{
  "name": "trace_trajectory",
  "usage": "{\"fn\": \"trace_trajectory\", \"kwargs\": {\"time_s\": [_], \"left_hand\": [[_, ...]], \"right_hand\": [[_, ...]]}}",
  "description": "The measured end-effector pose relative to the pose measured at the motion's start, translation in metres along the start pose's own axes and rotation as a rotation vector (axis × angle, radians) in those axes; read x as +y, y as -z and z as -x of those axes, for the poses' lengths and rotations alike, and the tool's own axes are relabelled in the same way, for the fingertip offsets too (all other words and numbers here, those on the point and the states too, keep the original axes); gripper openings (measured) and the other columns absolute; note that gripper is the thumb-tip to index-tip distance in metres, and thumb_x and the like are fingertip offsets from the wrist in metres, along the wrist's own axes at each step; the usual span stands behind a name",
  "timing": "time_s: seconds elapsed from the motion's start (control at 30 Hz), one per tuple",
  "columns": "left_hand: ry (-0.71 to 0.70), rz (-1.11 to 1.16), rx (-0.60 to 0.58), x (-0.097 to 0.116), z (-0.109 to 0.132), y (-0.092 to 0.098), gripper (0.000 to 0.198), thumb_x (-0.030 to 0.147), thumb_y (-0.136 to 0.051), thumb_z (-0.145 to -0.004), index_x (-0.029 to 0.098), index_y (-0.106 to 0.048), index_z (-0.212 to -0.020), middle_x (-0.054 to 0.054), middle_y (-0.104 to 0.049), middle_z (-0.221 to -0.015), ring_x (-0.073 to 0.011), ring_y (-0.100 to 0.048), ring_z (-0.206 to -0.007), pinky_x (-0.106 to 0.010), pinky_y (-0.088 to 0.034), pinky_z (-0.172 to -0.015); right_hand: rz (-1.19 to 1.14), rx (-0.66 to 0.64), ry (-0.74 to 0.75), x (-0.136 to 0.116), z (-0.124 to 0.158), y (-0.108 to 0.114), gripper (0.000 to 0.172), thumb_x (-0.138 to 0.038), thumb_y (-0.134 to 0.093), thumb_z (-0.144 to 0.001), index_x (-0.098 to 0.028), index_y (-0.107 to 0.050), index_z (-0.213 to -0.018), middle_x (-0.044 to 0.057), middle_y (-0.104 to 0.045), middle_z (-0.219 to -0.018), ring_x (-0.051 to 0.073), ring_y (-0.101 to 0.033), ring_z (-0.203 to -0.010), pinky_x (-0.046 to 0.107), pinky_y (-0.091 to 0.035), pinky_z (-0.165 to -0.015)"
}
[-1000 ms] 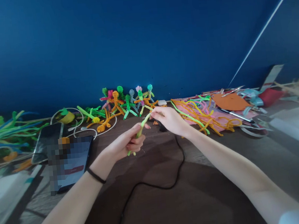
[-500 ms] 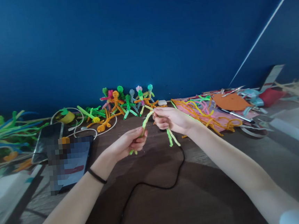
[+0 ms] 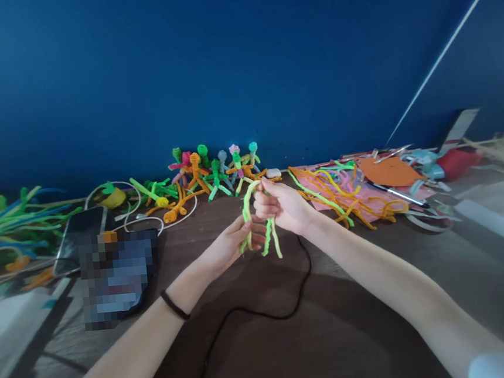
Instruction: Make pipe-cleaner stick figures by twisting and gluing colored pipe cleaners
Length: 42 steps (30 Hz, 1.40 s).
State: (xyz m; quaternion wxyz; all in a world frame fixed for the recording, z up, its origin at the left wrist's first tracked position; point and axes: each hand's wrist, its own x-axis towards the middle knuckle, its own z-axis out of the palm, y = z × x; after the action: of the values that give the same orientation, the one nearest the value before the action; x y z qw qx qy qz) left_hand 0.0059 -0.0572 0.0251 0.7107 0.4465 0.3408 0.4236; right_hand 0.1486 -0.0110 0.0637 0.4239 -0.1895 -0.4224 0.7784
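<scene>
Paired green pipe cleaners (image 3: 246, 206) in the course of bending. The strands were raised off the tabletop (image 3: 357, 333), between the two hands, and arched from the right fingertips with loose ends hanging on both sides. The right hand (image 3: 282, 205) was curled around them, pinching the crest of the arch between thumb and forefinger. The left hand (image 3: 232, 243) met the left-hand ends near its thumb, its fingers partly extended; whether it gripped them could not be told. The step appeared to be one of folding or shaping; the next move seemed to call for a steady pinch at the bend while the left fingers gathered the hanging ends.

Working room was bounded at the far edge by a blue wall (image 3: 224, 68) and a cluster of pipe-cleaner figures (image 3: 216, 177), just beyond the right fingertips. Loose orange pipe cleaners (image 3: 362, 207) limited reach on the right, and a tablet-like device (image 3: 122, 277) on the left. Nearer the body, space opened for drawing back, though a black cable (image 3: 263, 315) crossed it.
</scene>
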Motion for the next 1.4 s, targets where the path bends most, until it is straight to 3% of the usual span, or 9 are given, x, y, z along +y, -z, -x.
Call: {"fn": "trace_trajectory", "kwargs": {"time_s": [0.07, 0.3, 0.77, 1.03, 1.27, 1.4], "left_hand": [[0.033, -0.007, -0.042, -0.001, 0.001, -0.002, 0.024, 0.028, -0.051, -0.082, 0.011, -0.058, -0.098, -0.011, -0.065, -0.087, -0.0173, -0.061, -0.079, -0.028, -0.044, -0.069], [0.078, 0.013, -0.13, -0.005, 0.002, -0.003, 0.029, 0.032, -0.049, -0.083, 0.009, -0.06, -0.096, -0.015, -0.069, -0.086, -0.0197, -0.063, -0.079, -0.032, -0.044, -0.077], [0.06, -0.04, -0.128, -0.006, 0.005, -0.012, 0.028, 0.034, -0.049, -0.082, 0.009, -0.061, -0.078, -0.012, -0.068, -0.076, -0.0168, -0.061, -0.067, -0.031, -0.043, -0.071], [0.059, -0.086, -0.097, -0.012, 0.004, -0.013, 0.029, 0.038, -0.048, -0.082, 0.01, -0.057, -0.076, -0.008, -0.065, -0.07, -0.0157, -0.06, -0.067, -0.03, -0.043, -0.071], [0.095, -0.097, -0.043, -0.015, 0.006, -0.014, 0.028, 0.041, -0.05, -0.079, 0.013, -0.053, -0.074, 0.003, -0.048, -0.058, -0.0112, -0.055, -0.056, -0.033, -0.048, -0.068], [0.079, -0.214, -0.012, -0.017, 0.002, -0.012, 0.029, 0.043, -0.046, -0.08, 0.016, -0.047, -0.071, 0.009, -0.029, -0.052, -0.0043, -0.033, -0.041, -0.025, -0.045, -0.051]], "right_hand": [[-0.01, 0.033, 0.022, 0.003, -0.001, -0.001, 0.027, -0.025, -0.029, -0.092, -0.018, -0.036, -0.067, -0.008, -0.018, -0.047, 0.006, -0.016, -0.039, 0.017, -0.017, -0.04], [-0.012, 0.093, 0.088, 0.012, -0.002, -0.004, 0.027, -0.027, -0.037, -0.09, -0.018, -0.035, -0.065, -0.008, -0.02, -0.046, 0.005, -0.018, -0.038, 0.017, -0.016, -0.039], [-0.108, 0.214, 0.162, 0.023, -0.003, -0.012, 0.027, -0.021, -0.036, -0.09, -0.018, -0.032, -0.063, -0.008, -0.025, -0.044, 0.005, -0.022, -0.037, 0.016, -0.019, -0.039], [-0.117, 0.24, 0.188, 0.027, -0.003, -0.012, 0.029, -0.026, -0.048, -0.085, -0.019, -0.031, -0.063, -0.008, -0.027, -0.045, 0.004, -0.025, -0.038, 0.014, -0.022, -0.038], [-0.095, 0.231, 0.189, 0.026, -0.004, -0.01, 0.03, -0.031, -0.052, -0.083, -0.019, -0.033, -0.063, -0.008, -0.027, -0.045, 0.004, -0.026, -0.038, 0.014, -0.023, -0.038], [-0.065, 0.189, 0.173, 0.022, -0.006, -0.004, 0.026, -0.027, -0.055, -0.08, -0.018, -0.039, -0.062, -0.007, -0.032, -0.046, 0.005, -0.033, -0.042, 0.016, -0.032, -0.043]]}}
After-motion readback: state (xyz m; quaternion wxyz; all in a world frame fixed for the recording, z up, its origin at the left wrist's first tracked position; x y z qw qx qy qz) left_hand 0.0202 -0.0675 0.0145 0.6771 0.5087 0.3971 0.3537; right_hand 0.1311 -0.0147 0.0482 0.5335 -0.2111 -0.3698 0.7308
